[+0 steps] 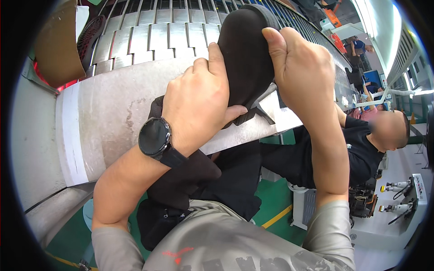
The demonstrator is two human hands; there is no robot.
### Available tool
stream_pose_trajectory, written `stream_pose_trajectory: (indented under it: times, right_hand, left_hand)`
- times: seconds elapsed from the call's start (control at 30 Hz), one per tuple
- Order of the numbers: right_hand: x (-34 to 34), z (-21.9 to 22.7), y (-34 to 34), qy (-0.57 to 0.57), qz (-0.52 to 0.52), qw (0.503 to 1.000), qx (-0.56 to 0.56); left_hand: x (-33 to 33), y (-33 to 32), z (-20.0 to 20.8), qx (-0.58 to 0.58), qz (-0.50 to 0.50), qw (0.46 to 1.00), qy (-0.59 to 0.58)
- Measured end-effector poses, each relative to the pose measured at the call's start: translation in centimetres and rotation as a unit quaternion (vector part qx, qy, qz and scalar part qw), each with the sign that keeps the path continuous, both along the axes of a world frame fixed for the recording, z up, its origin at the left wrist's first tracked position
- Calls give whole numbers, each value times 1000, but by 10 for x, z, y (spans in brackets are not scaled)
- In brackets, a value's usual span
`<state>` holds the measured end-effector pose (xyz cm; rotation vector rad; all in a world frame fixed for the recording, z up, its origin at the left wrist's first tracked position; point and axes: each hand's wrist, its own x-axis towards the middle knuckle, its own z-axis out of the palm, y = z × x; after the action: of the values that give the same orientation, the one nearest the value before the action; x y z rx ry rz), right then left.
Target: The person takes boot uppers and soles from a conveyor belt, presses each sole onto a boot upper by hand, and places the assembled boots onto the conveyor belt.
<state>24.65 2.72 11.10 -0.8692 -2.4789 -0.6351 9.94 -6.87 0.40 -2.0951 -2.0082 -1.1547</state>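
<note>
Both my hands hold a black shoe (246, 54) above the far edge of the bench, its rounded end and a grey sole edge toward the top of the view. My left hand (196, 99) lies along the shoe's left side, fingers pressed to it and thumb stretched below. On the other side, my right hand (303, 67) is closed round the shoe's edge, thumb up near the sole. Its fingertips are hidden behind the shoe. Beneath the shoe, a dark strip (260, 115) and a white sheet (287, 118) show at the bench edge.
A metal slat conveyor (149, 34) runs beyond the pale bench (108, 117). At far left stands a cardboard box (56, 45) beside a dark red openwork shoe part (89, 38). A co-worker in black (357, 144) sits at right, near a white machine (407, 217).
</note>
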Motion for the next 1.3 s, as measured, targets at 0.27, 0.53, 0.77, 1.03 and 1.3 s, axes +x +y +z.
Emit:
stream_pose_trajectory:
  times: [0.27, 0.53, 0.77, 1.03, 1.3]
  right_hand:
    - [5, 1, 25, 231, 145, 863, -425]
    - [-3, -9, 15, 235, 152, 910, -306]
    - [-4, 8, -10, 134, 28, 981, -138]
    - [17, 38, -44, 208, 33, 918, -336]
    - [56, 30, -100, 134, 46, 952, -273]
  left_hand:
    - [4, -9, 4, 24, -13, 1000, -14]
    - [1, -7, 0, 19, -14, 1000, -16]
    - [3, -14, 1, 31, -5, 999, -11]
    - [28, -40, 7, 81, 1, 996, 28]
    - [32, -85, 26, 69, -110, 991, -36]
